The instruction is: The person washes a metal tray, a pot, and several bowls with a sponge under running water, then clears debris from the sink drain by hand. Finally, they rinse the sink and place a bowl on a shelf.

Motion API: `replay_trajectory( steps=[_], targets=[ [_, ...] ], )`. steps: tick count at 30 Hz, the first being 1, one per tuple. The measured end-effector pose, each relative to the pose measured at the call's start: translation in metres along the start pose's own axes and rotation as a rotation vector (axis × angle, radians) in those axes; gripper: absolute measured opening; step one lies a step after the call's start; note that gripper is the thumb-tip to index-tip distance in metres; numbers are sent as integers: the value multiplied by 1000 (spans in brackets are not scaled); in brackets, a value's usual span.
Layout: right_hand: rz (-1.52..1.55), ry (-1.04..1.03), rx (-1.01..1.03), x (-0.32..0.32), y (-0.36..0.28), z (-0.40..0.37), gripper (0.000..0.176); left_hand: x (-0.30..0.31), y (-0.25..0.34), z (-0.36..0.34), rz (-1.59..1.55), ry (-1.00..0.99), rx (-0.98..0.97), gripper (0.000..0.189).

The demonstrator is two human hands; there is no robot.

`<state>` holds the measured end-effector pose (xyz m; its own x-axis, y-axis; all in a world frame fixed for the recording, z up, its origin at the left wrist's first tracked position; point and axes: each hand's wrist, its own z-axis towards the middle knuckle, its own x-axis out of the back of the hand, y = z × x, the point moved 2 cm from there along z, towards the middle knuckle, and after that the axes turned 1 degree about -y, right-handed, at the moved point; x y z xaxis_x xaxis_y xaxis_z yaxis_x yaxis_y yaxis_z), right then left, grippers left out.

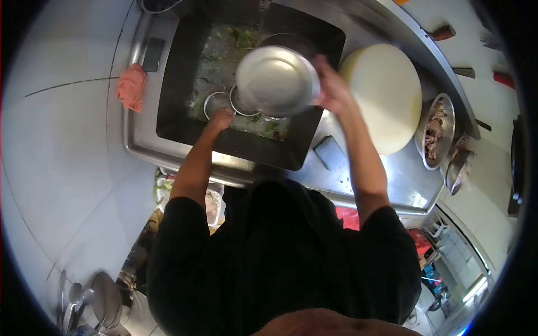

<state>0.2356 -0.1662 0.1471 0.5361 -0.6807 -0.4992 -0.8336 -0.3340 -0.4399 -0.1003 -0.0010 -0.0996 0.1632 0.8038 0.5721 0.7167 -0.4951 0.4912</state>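
My right hand (332,87) grips the edge of a round metal bowl (277,81), blurred by motion, raised over the right part of the dark sink (185,134). My left hand (222,117) is low in the sink, its fingers closed at the rim of a small round metal bowl (206,105) in the water. Beside that, another round metal rim (246,114) shows partly under the raised bowl. Cloudy water with green scraps (242,39) surrounds them. Water runs from a tap (264,5) at the back.
Right of the sink lies a thick round white cutting board (384,95), with a dark grey sponge-like block (330,152) in front. Metal bowls of meat (434,134) stand farther right. A pink cloth (131,88) hangs on the left rim. Knife handles (443,32) line the back right.
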Motion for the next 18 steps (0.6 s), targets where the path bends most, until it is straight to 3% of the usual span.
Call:
replay_trajectory(
  steps=[2, 3, 5, 6, 9, 11, 12, 13, 15, 17, 18],
  targets=[
    [-287, 433, 355, 6, -30, -112, 34, -15, -5, 14, 205, 38, 8, 39],
    [-204, 487, 560, 36, -33, -146, 30, -24, -12, 24, 163, 105, 131, 37],
    [-364, 634, 903, 43, -43, -227, 28, -44, -24, 51, 92, 234, 372, 33],
    [-465, 574, 1000, 85, -41, -254, 25, -50, -27, 62, -9, 152, 355, 32],
    [-712, 900, 1038, 130, -24, -269, 19, -79, -31, 97, -256, 42, 366, 32],
    [-868, 1000, 954, 139, -9, -254, 23, -108, -37, 122, -344, 152, 462, 31],
    [-839, 1016, 1020, 129, 2, -247, 30, -110, -33, 135, -187, 227, 313, 29],
    [-982, 1202, 932, 76, 3, -242, 37, -84, -4, 126, -140, 257, 297, 27],
    [-1419, 1503, 933, 68, 38, -251, 41, -12, 73, 95, -88, 345, 273, 24],
    [-1023, 1133, 957, 92, 105, -235, 43, 40, 115, 93, -34, 426, 151, 22],
    [-1236, 884, 927, 90, 132, -215, 44, 59, 124, 103, 19, 465, 74, 21]
  ],
)
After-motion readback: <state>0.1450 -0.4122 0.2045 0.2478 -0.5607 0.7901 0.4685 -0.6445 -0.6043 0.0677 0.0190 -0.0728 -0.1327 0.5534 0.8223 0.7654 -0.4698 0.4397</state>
